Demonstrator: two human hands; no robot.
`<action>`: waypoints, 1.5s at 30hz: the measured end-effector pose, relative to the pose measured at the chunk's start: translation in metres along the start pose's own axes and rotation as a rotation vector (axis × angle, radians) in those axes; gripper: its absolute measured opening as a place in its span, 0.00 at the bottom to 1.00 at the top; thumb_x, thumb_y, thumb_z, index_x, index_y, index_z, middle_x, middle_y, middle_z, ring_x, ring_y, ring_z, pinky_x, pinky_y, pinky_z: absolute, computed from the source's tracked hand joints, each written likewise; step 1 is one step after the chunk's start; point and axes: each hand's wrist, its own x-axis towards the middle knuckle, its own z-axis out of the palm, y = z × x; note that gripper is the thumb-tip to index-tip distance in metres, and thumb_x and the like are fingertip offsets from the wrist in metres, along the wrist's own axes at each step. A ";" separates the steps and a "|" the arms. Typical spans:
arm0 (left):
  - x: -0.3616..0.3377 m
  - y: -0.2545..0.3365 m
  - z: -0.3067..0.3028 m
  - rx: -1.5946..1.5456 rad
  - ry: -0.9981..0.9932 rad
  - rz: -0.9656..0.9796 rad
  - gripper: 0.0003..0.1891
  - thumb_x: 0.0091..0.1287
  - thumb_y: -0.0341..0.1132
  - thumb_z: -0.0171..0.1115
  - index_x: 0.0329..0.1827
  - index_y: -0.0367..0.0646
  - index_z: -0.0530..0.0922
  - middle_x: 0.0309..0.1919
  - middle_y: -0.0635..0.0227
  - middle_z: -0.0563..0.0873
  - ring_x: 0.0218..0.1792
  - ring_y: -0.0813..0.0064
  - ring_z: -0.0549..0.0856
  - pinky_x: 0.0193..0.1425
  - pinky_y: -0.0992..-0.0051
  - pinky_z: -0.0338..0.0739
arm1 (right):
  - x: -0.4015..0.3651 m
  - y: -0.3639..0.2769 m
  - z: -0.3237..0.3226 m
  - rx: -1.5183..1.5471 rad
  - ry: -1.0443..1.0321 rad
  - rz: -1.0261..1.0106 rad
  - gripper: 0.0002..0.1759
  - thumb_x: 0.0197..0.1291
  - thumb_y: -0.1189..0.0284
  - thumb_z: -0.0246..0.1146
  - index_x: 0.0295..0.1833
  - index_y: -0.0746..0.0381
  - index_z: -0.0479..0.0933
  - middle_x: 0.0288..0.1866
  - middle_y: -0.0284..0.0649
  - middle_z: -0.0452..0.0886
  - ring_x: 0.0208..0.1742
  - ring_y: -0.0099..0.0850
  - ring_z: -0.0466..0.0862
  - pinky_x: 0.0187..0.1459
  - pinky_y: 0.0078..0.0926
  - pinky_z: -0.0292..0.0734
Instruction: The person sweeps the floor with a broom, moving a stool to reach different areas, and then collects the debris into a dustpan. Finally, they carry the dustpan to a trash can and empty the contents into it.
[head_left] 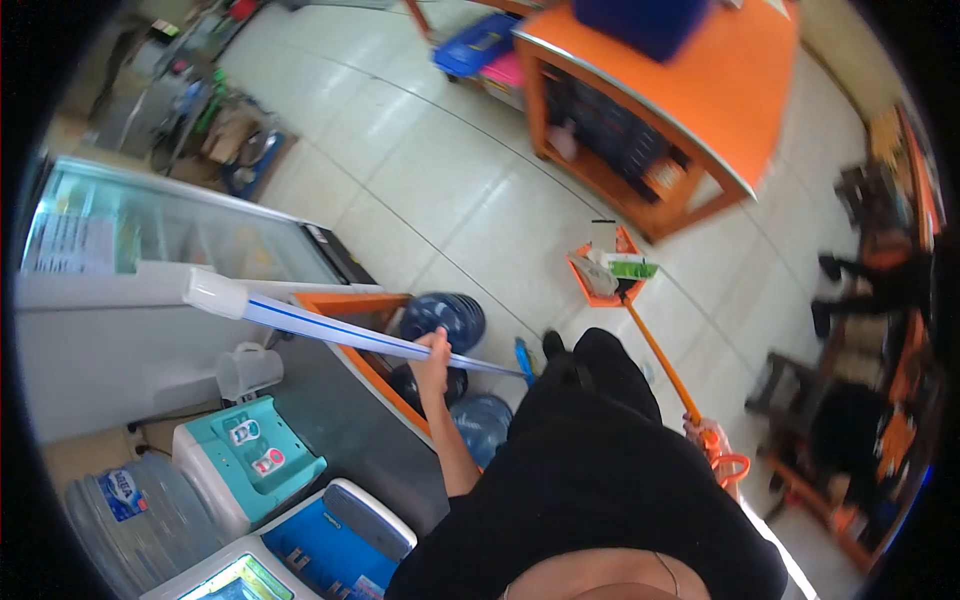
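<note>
- While the left hand (434, 348) is curled tight round a white pole (300, 323), the pole slants up leftward past the freezer (150, 235); its low end meets a blue piece (523, 360) by the shoe
- right hand (706, 436) fisted on an orange handle (660, 365); that handle runs down to a dustpan (612, 270) resting on the floor (450, 190), litter inside it
- water bottles (444, 314) stand just beside the left hand; an orange counter (720, 90) lies beyond the dustpan

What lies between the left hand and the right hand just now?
In the head view, the person's own black-clad leg fills the stretch between the left hand on the white pole and the right hand on the orange handle.
</note>
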 end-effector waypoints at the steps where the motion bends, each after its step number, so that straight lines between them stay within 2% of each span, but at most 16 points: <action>1: 0.015 0.012 -0.001 -0.006 0.025 -0.007 0.21 0.61 0.33 0.57 0.08 0.46 0.63 0.08 0.77 0.64 0.12 0.86 0.61 0.20 0.82 0.58 | 0.019 -0.015 0.040 0.019 0.010 0.021 0.17 0.41 0.77 0.49 0.43 0.61 0.63 0.19 0.32 0.63 0.12 0.19 0.60 0.08 0.12 0.59; 2: 0.030 0.022 -0.007 -0.023 0.035 -0.023 0.22 0.62 0.33 0.57 0.08 0.46 0.63 0.07 0.77 0.64 0.12 0.85 0.61 0.23 0.81 0.61 | 0.039 -0.031 0.076 -0.021 -0.013 0.028 0.17 0.41 0.77 0.49 0.43 0.61 0.63 0.19 0.32 0.63 0.12 0.19 0.60 0.08 0.12 0.59; 4: 0.067 0.026 -0.014 -0.099 0.028 0.034 0.19 0.62 0.34 0.57 0.11 0.43 0.66 0.10 0.78 0.66 0.12 0.88 0.61 0.16 0.82 0.50 | 0.081 -0.063 0.138 -0.120 -0.104 0.111 0.17 0.41 0.77 0.49 0.42 0.62 0.63 0.19 0.31 0.62 0.12 0.19 0.59 0.08 0.12 0.58; 8: 0.166 0.056 -0.034 -0.208 0.075 0.057 0.20 0.62 0.34 0.57 0.11 0.44 0.66 0.09 0.78 0.66 0.11 0.88 0.60 0.15 0.82 0.49 | 0.176 -0.127 0.290 -0.355 -0.147 0.130 0.17 0.41 0.78 0.49 0.42 0.62 0.63 0.19 0.32 0.62 0.11 0.19 0.61 0.08 0.11 0.58; 11: 0.251 0.104 -0.051 -0.222 0.193 0.037 0.21 0.63 0.33 0.55 0.10 0.45 0.63 0.08 0.78 0.64 0.11 0.88 0.59 0.15 0.82 0.50 | 0.257 -0.170 0.407 -0.366 -0.178 0.187 0.16 0.42 0.77 0.49 0.42 0.62 0.62 0.19 0.32 0.63 0.11 0.19 0.62 0.10 0.12 0.60; 15: 0.368 0.179 -0.072 -0.223 0.273 0.174 0.22 0.64 0.33 0.54 0.10 0.45 0.62 0.08 0.78 0.62 0.11 0.87 0.58 0.16 0.82 0.51 | 0.383 -0.233 0.551 -0.232 -0.290 0.335 0.15 0.44 0.77 0.51 0.41 0.61 0.64 0.21 0.31 0.64 0.14 0.19 0.64 0.13 0.11 0.61; 17: 0.401 0.212 -0.091 -0.247 0.295 0.142 0.22 0.64 0.31 0.54 0.09 0.45 0.61 0.06 0.77 0.60 0.10 0.85 0.56 0.22 0.80 0.59 | 0.416 -0.236 0.620 -0.221 -0.292 0.374 0.14 0.43 0.78 0.50 0.40 0.60 0.64 0.22 0.30 0.65 0.15 0.19 0.63 0.13 0.12 0.60; 20: 0.474 0.253 -0.103 -0.191 0.415 0.207 0.22 0.64 0.30 0.54 0.09 0.44 0.61 0.07 0.76 0.61 0.11 0.85 0.58 0.25 0.80 0.62 | 0.474 -0.254 0.757 -0.478 -0.381 0.332 0.14 0.42 0.78 0.51 0.40 0.60 0.65 0.23 0.30 0.67 0.17 0.19 0.63 0.14 0.12 0.62; 23: 0.560 0.273 -0.124 -0.165 0.496 0.301 0.22 0.63 0.31 0.55 0.09 0.41 0.63 0.08 0.75 0.64 0.12 0.86 0.60 0.19 0.83 0.55 | 0.538 -0.266 0.866 -0.567 -0.375 0.330 0.13 0.42 0.78 0.50 0.39 0.61 0.64 0.22 0.30 0.67 0.17 0.19 0.63 0.15 0.11 0.63; 30: 0.812 0.321 -0.165 -0.180 0.689 0.325 0.22 0.64 0.32 0.54 0.10 0.40 0.64 0.09 0.75 0.65 0.13 0.86 0.60 0.18 0.82 0.53 | 0.663 -0.309 1.067 -0.510 -0.394 0.312 0.13 0.42 0.79 0.49 0.38 0.63 0.63 0.21 0.32 0.66 0.14 0.19 0.62 0.11 0.09 0.62; 31: 0.835 0.331 -0.170 -0.166 0.643 0.355 0.21 0.64 0.34 0.55 0.11 0.40 0.65 0.10 0.76 0.65 0.14 0.87 0.60 0.18 0.83 0.52 | 0.672 -0.309 1.083 -0.459 -0.305 0.289 0.13 0.43 0.78 0.49 0.38 0.62 0.64 0.21 0.32 0.66 0.12 0.19 0.62 0.10 0.10 0.63; 34: 0.942 0.374 -0.176 -0.166 0.671 0.306 0.20 0.64 0.35 0.55 0.13 0.40 0.66 0.10 0.77 0.65 0.14 0.88 0.60 0.18 0.83 0.51 | 0.733 -0.337 1.163 -0.490 -0.404 0.362 0.12 0.43 0.78 0.50 0.38 0.62 0.64 0.22 0.32 0.66 0.12 0.19 0.63 0.08 0.12 0.62; 35: 0.981 0.391 -0.177 -0.086 0.684 0.326 0.20 0.64 0.37 0.55 0.14 0.40 0.67 0.09 0.78 0.64 0.14 0.89 0.60 0.18 0.83 0.50 | 0.754 -0.346 1.194 -0.474 -0.296 0.362 0.12 0.43 0.77 0.50 0.38 0.61 0.64 0.22 0.32 0.66 0.12 0.20 0.63 0.07 0.14 0.61; 40: 1.143 0.439 -0.210 -0.032 0.740 0.281 0.20 0.64 0.38 0.55 0.13 0.40 0.68 0.08 0.79 0.64 0.14 0.89 0.59 0.18 0.82 0.50 | 0.845 -0.363 1.314 -0.479 -0.376 0.335 0.12 0.44 0.77 0.49 0.39 0.62 0.63 0.20 0.35 0.65 0.10 0.21 0.62 0.06 0.14 0.60; 42: 1.217 0.457 -0.222 -0.001 0.760 0.310 0.21 0.64 0.37 0.55 0.12 0.41 0.68 0.08 0.79 0.64 0.13 0.89 0.59 0.18 0.82 0.50 | 0.894 -0.376 1.370 -0.533 -0.184 0.266 0.13 0.42 0.76 0.49 0.38 0.61 0.63 0.19 0.33 0.64 0.10 0.20 0.61 0.07 0.12 0.60; 45: 1.303 0.493 -0.223 -0.026 0.717 0.356 0.22 0.63 0.35 0.56 0.10 0.44 0.63 0.08 0.78 0.64 0.11 0.88 0.59 0.16 0.82 0.53 | 0.969 -0.412 1.440 -0.475 -0.322 0.411 0.12 0.40 0.78 0.52 0.35 0.58 0.63 0.21 0.32 0.64 0.12 0.22 0.61 0.11 0.13 0.60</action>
